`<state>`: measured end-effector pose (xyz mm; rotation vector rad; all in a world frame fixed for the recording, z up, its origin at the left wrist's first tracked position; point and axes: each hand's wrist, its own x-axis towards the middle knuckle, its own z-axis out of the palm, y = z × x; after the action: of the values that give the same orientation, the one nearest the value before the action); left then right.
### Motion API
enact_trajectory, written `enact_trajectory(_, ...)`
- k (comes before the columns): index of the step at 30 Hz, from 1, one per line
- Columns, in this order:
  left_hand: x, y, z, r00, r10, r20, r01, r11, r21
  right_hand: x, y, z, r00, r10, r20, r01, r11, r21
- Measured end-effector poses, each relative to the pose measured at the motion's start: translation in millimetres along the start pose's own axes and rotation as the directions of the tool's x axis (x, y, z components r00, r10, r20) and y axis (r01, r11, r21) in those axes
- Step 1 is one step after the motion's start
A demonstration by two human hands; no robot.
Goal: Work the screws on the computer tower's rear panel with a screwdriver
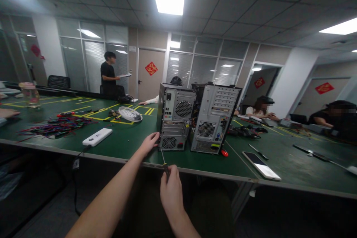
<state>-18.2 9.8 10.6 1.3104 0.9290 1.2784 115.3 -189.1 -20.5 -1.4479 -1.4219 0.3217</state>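
Green tabletop w/ yellow tape lines [122, 142] carries everything. Near its front edge, approx. centre, a boxy black-and-grey metal computer tower [173, 119] stands upright, vented rear panel facing the wearer; a second grey metal tower w/ black side [212, 119] is just beside it, to the right. Nearest tower's prob. heavy & stiff, its painted sides a bit slick, thin sheet edges maybe sharp; best hold is both sides low down, or a palm bracing one side, off the ports & fan grille. Well left lies a tangled heap of thin red, black & blue wires [58, 126]. L hand [150, 142] is part open, fingers against that tower's lower left side, no grip around it. R hand [171, 187] is closed round the dark handle of a slim screwdriver w/ yellow collar [165, 164]: light, rigid, best held by the handle. Tip's at the tower's bottom left corner; can't tell if touching.
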Motion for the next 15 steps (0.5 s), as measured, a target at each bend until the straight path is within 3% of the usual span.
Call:
enact_trajectory(3, -1, 0, 0.2, 1.0, 0.002, 0.001, -0.002, 1.0, 0.004, 2, -2, 0, 1.0, -0.012, 0.016, 0.012, 0.999, -0.053)
enact_trajectory(6, -1, 1, 0.7, 1.0, -0.002, -0.006, 0.002, 1.0, -0.004, 8, 1, 4, 0.994, 0.103, 0.035, -0.107, 0.98, 0.17)
enact_trajectory(7, -1, 1, 0.8, 1.0, -0.004, -0.007, 0.004, 1.0, -0.004, 10, 2, 5, 0.98, 0.19, 0.065, -0.201, 0.933, 0.299)
enact_trajectory(9, 0, 1, 1.0, 1.0, -0.01, -0.006, 0.01, 1.0, -0.003, 14, 4, 7, 0.916, 0.366, 0.167, -0.394, 0.73, 0.559)
enact_trajectory(12, 0, 0, 0.7, 1.0, -0.011, -0.001, 0.011, 1.0, -0.009, 18, 5, 6, 0.832, 0.471, 0.295, -0.502, 0.408, 0.763)
enact_trajectory(13, 0, 0, 0.5, 1.0, -0.01, -0.001, 0.01, 1.0, -0.008, 18, 5, 5, 0.823, 0.477, 0.31, -0.506, 0.365, 0.782)
enact_trajectory(15, 0, 0, -0.2, 1.0, -0.008, 0.0, 0.008, 1.0, 0.006, 18, 4, 5, 0.821, 0.479, 0.309, -0.506, 0.36, 0.784)
